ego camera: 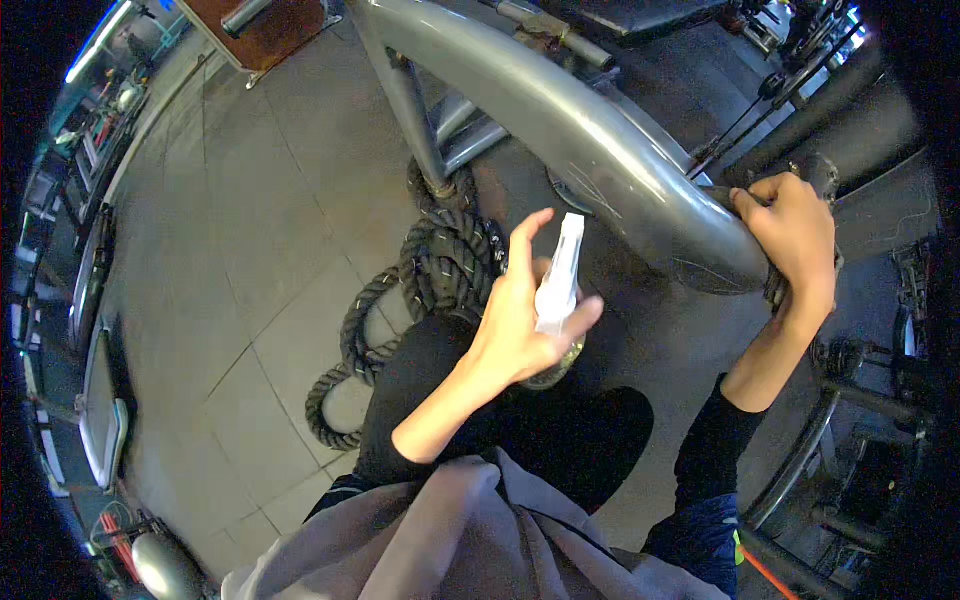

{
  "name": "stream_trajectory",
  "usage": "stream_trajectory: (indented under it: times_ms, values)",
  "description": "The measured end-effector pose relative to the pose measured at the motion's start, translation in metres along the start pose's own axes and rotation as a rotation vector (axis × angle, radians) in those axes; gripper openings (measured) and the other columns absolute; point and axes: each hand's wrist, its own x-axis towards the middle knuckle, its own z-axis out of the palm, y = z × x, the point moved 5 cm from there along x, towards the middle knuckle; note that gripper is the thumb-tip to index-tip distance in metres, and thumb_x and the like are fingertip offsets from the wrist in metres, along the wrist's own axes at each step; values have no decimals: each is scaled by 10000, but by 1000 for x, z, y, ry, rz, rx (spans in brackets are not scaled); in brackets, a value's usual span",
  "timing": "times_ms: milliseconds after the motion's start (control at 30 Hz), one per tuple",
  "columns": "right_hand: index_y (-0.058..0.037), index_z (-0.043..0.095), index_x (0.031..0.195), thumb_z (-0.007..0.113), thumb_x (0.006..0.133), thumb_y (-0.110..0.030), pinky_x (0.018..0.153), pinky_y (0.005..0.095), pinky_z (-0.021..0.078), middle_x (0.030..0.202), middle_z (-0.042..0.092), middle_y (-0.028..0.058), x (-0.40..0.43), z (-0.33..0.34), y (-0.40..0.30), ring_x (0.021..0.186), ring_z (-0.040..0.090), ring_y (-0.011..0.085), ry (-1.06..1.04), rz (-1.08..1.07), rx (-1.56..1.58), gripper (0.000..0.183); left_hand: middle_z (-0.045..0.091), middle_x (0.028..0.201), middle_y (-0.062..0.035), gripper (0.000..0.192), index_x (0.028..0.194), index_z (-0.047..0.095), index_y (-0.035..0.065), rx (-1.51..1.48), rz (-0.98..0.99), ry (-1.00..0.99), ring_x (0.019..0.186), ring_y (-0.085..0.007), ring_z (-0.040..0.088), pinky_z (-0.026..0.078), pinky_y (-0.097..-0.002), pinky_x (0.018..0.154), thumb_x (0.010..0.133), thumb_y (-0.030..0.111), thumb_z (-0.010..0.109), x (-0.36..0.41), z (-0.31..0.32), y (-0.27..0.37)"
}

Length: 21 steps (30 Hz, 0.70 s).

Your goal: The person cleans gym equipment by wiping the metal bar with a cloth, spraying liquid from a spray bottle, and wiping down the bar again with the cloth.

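Observation:
My left hand is wrapped around a spray bottle with a white spray head; a clear, yellowish lower part shows below the palm. The index finger is raised beside the spray head. My right hand is curled at the lower end of a thick, glossy grey metal tube of a gym machine frame. Dark, cloth-like material shows under that hand, mostly hidden by it. Light scratches mark the tube's side.
A thick black battle rope lies coiled on the grey tiled floor by the frame's thinner strut. A brown panel stands at the top. Gym equipment lines the right side, with more along the left edge.

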Motion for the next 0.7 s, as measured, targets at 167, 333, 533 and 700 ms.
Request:
stream_trajectory:
  times_ms: [167, 333, 533, 700]
  values:
    - [-84, 708, 771, 580, 742, -380, 771, 424, 476, 768, 648, 191, 9, 0, 8, 767, 625, 375, -196, 66, -32, 324, 591, 935, -80, 670, 1303, 441, 5, 41, 417, -116, 831, -150, 576, 492, -275, 688, 668, 45, 654, 31, -12, 16]
    - [-82, 707, 821, 565, 785, -449, 763, 420, 473, 756, 635, 211, 0, -4, 12, 776, 621, 385, 21, 169, 77, 395, 579, 987, -104, 699, 1322, 411, -18, -107, 473, -138, 839, -181, 581, 494, -294, 737, 640, 11, 560, 44, -31, 65]
    - [27, 667, 923, 634, 863, -220, 775, 297, 451, 901, 653, 153, -52, 8, 48, 833, 608, 208, 861, 277, 609, 257, 540, 873, -90, 426, 1042, 519, -8, -94, 448, -57, 739, -176, 556, 464, -287, 665, 627, 49, 595, 30, -15, 24]
    - [62, 639, 936, 541, 934, -209, 729, 233, 433, 845, 642, 52, -83, 19, 42, 774, 546, 100, 1091, 308, 845, 288, 522, 780, -142, 265, 847, 557, 0, 25, 428, -100, 687, -311, 539, 440, -338, 652, 606, 97, 608, 27, 1, 12]
